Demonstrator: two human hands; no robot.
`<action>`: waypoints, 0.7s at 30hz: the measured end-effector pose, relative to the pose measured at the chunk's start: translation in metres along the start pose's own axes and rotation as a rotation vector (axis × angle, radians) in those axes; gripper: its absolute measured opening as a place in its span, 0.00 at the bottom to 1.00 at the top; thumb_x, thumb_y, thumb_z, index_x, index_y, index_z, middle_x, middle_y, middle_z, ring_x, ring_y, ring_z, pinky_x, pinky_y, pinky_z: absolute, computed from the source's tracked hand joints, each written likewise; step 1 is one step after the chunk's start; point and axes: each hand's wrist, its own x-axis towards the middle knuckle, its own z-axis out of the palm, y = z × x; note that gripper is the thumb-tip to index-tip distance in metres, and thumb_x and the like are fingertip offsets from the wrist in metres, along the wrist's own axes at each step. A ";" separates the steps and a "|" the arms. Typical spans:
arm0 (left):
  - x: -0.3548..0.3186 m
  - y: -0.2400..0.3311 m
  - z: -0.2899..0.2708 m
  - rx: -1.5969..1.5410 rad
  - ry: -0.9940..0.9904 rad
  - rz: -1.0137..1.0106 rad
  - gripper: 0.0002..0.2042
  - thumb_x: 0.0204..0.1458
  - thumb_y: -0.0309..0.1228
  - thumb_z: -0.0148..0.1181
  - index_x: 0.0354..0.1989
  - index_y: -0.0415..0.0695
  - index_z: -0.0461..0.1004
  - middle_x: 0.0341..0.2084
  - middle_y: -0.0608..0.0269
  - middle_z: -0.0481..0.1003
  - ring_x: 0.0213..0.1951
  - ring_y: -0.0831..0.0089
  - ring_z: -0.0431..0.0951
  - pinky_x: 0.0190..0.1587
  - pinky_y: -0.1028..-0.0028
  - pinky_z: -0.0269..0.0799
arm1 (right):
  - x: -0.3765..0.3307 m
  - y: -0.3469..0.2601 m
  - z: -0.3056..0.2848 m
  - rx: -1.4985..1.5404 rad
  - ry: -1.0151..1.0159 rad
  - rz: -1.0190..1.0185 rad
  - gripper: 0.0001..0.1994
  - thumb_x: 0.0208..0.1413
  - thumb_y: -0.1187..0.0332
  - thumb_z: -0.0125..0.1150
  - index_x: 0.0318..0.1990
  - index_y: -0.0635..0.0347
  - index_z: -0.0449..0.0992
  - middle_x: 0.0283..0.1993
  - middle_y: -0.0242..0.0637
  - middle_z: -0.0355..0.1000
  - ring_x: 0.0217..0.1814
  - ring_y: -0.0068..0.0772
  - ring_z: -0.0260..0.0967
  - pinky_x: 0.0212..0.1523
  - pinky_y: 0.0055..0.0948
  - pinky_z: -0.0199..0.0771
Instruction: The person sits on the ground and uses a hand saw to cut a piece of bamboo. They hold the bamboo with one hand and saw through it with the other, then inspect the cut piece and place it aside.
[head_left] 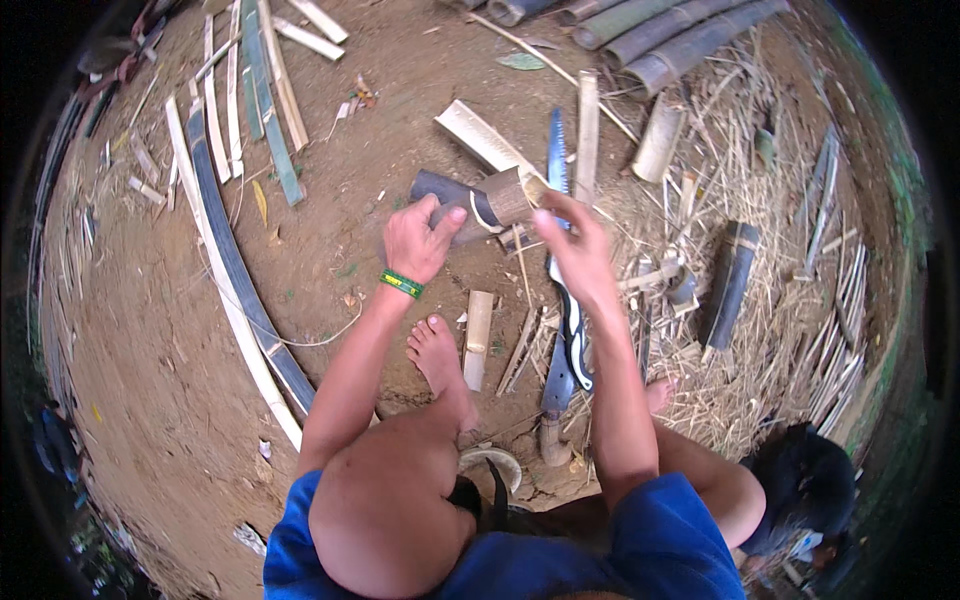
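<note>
My left hand [418,240], with a green and yellow band at the wrist, is closed on a short bamboo tube [505,197]. The tube is dark at its left part and brown at its right end, with a pale curved line between them. Beside the tube's right end is my right hand [578,245], slightly blurred, thumb and fingers apart with nothing visible in them. Whether it touches the rim I cannot tell. A folding saw [572,335] with a black and white handle lies on the ground below that hand, its toothed blade pointing away.
A large blade with a wooden handle [555,440] lies near my legs. Split bamboo strips [215,190] lie at left, bamboo poles [690,45] at far right. A dark bamboo piece [730,285] rests on straw-like shavings [680,390]. A pale bowl [505,465] is between my legs.
</note>
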 end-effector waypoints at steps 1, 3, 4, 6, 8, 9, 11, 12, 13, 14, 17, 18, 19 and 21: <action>-0.002 0.011 -0.001 -0.020 -0.014 0.034 0.33 0.58 0.63 0.51 0.22 0.38 0.65 0.15 0.41 0.67 0.22 0.41 0.69 0.25 0.52 0.60 | 0.002 -0.019 0.011 0.146 -0.067 0.044 0.28 0.61 0.48 0.63 0.51 0.70 0.77 0.48 0.48 0.78 0.49 0.37 0.77 0.54 0.32 0.74; -0.001 0.032 0.002 -0.140 0.050 0.083 0.34 0.58 0.63 0.52 0.21 0.38 0.66 0.13 0.48 0.62 0.18 0.57 0.67 0.24 0.57 0.59 | 0.002 -0.013 0.015 0.473 -0.077 0.144 0.20 0.63 0.52 0.63 0.43 0.64 0.79 0.36 0.36 0.79 0.34 0.26 0.75 0.41 0.25 0.75; 0.002 0.042 0.003 -0.202 0.060 0.094 0.33 0.58 0.62 0.53 0.21 0.38 0.67 0.12 0.51 0.63 0.18 0.64 0.66 0.23 0.60 0.59 | -0.004 -0.012 0.015 0.707 -0.011 0.171 0.18 0.63 0.52 0.63 0.41 0.62 0.79 0.33 0.34 0.78 0.33 0.24 0.73 0.39 0.25 0.74; -0.005 0.051 -0.001 -0.344 0.076 0.054 0.33 0.60 0.61 0.52 0.22 0.38 0.71 0.13 0.57 0.65 0.19 0.74 0.65 0.23 0.64 0.60 | -0.027 -0.032 0.026 1.176 0.086 0.243 0.16 0.63 0.52 0.63 0.37 0.57 0.79 0.28 0.30 0.75 0.29 0.21 0.70 0.35 0.25 0.72; -0.008 0.068 -0.002 -0.531 0.071 0.003 0.32 0.62 0.60 0.51 0.23 0.38 0.74 0.14 0.62 0.68 0.22 0.81 0.63 0.24 0.69 0.61 | -0.045 -0.044 0.028 1.285 0.176 0.325 0.16 0.62 0.52 0.64 0.33 0.56 0.78 0.27 0.29 0.74 0.29 0.21 0.69 0.34 0.26 0.71; -0.013 0.080 -0.003 -0.559 0.091 -0.071 0.32 0.63 0.59 0.50 0.24 0.37 0.75 0.16 0.63 0.70 0.23 0.80 0.64 0.25 0.71 0.62 | -0.052 -0.051 0.026 1.337 0.227 0.360 0.16 0.62 0.52 0.64 0.32 0.55 0.77 0.26 0.29 0.73 0.29 0.21 0.69 0.34 0.26 0.71; -0.025 0.105 -0.009 -0.612 0.127 -0.215 0.33 0.64 0.58 0.49 0.26 0.36 0.78 0.18 0.65 0.74 0.23 0.80 0.66 0.26 0.74 0.63 | -0.055 -0.055 0.029 1.266 0.348 0.375 0.16 0.64 0.54 0.63 0.28 0.55 0.74 0.23 0.29 0.72 0.24 0.21 0.66 0.28 0.23 0.69; -0.019 0.115 -0.021 -0.678 0.102 -0.356 0.36 0.61 0.64 0.48 0.24 0.38 0.80 0.18 0.65 0.73 0.23 0.76 0.67 0.27 0.70 0.65 | -0.057 -0.052 0.032 1.217 0.376 0.426 0.16 0.64 0.55 0.63 0.28 0.55 0.74 0.22 0.28 0.71 0.22 0.21 0.66 0.26 0.23 0.67; -0.005 0.102 -0.027 -0.594 0.098 -0.481 0.38 0.59 0.67 0.46 0.33 0.38 0.81 0.25 0.60 0.76 0.29 0.72 0.72 0.34 0.66 0.69 | -0.057 -0.047 0.034 1.168 0.400 0.479 0.16 0.64 0.55 0.62 0.27 0.55 0.74 0.21 0.28 0.71 0.21 0.21 0.65 0.24 0.22 0.66; 0.008 0.090 -0.035 -0.503 0.120 -0.610 0.41 0.57 0.71 0.45 0.42 0.38 0.81 0.32 0.55 0.79 0.35 0.68 0.76 0.41 0.63 0.73 | -0.055 -0.038 0.040 1.098 0.391 0.411 0.18 0.65 0.56 0.62 0.25 0.54 0.74 0.19 0.26 0.69 0.19 0.19 0.63 0.23 0.22 0.62; 0.033 0.129 -0.113 -1.049 0.342 -0.491 0.49 0.53 0.76 0.37 0.71 0.48 0.58 0.69 0.57 0.61 0.67 0.57 0.62 0.70 0.55 0.54 | -0.078 -0.027 0.018 0.730 0.511 0.229 0.19 0.63 0.51 0.63 0.25 0.54 0.72 0.19 0.27 0.67 0.19 0.22 0.61 0.23 0.26 0.62; 0.041 0.133 -0.153 -1.062 0.392 -0.416 0.47 0.54 0.76 0.31 0.72 0.52 0.58 0.71 0.60 0.58 0.69 0.56 0.58 0.70 0.49 0.50 | -0.084 -0.020 0.007 0.768 0.560 0.269 0.21 0.61 0.49 0.64 0.22 0.53 0.72 0.19 0.27 0.66 0.20 0.21 0.61 0.24 0.26 0.60; 0.050 0.141 -0.181 -1.051 0.425 -0.438 0.47 0.55 0.76 0.27 0.72 0.52 0.57 0.71 0.60 0.57 0.69 0.54 0.57 0.71 0.47 0.48 | -0.085 0.007 -0.015 0.732 0.602 0.290 0.21 0.61 0.47 0.61 0.27 0.55 0.74 0.22 0.31 0.69 0.24 0.25 0.64 0.28 0.29 0.63; 0.066 0.154 -0.215 -1.064 0.410 -0.355 0.49 0.54 0.76 0.26 0.73 0.50 0.57 0.71 0.59 0.58 0.69 0.54 0.59 0.72 0.47 0.48 | -0.071 0.095 -0.103 0.556 0.671 0.365 0.27 0.62 0.41 0.55 0.36 0.60 0.79 0.29 0.37 0.74 0.31 0.34 0.70 0.35 0.35 0.69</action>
